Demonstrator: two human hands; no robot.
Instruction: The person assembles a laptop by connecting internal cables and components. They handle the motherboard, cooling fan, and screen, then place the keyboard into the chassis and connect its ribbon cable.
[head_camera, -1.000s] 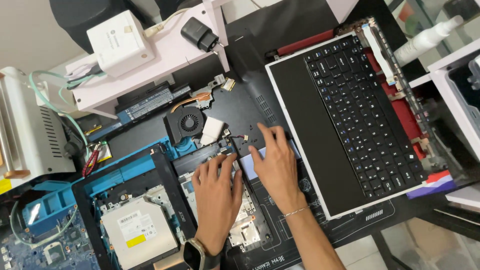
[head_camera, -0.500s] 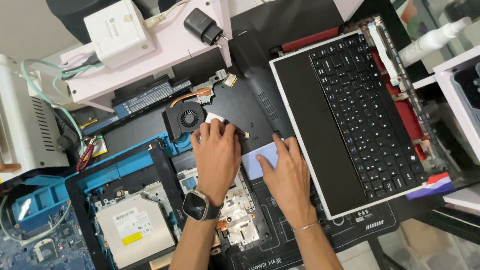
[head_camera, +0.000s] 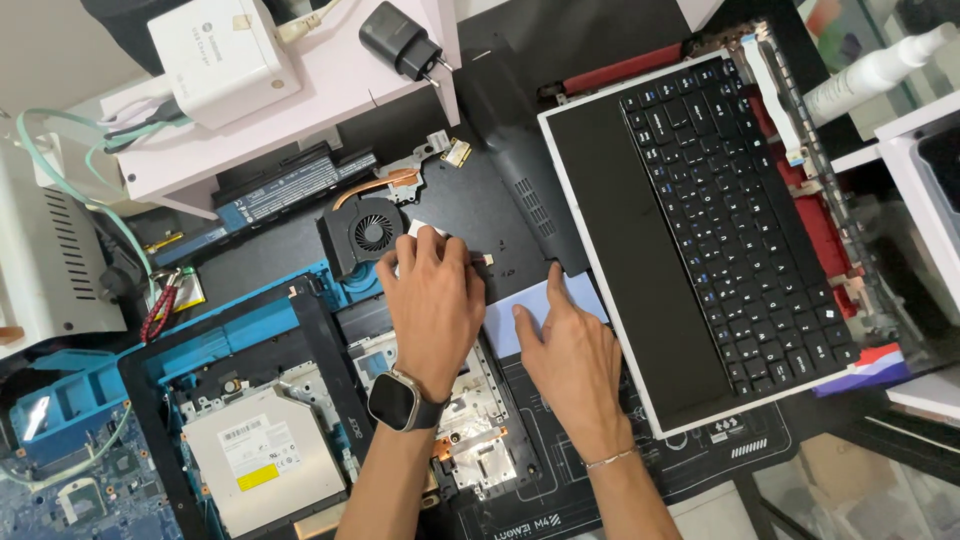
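Having slid both hands up the bench since a second ago, we now press our left hand (head_camera: 432, 300) flat, fingers unclenched, beside the cooling fan (head_camera: 372, 233), while our right hand (head_camera: 565, 345) lies open, gripping nothing, on the pale blue sheet (head_camera: 500, 322).

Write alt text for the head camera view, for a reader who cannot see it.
Two bare hands press on a dismantled laptop: the left hand, wearing a smartwatch, beside a cooling fan, the right hand on a pale blue pad. A detached keyboard panel lies to the right, an optical drive lower left.
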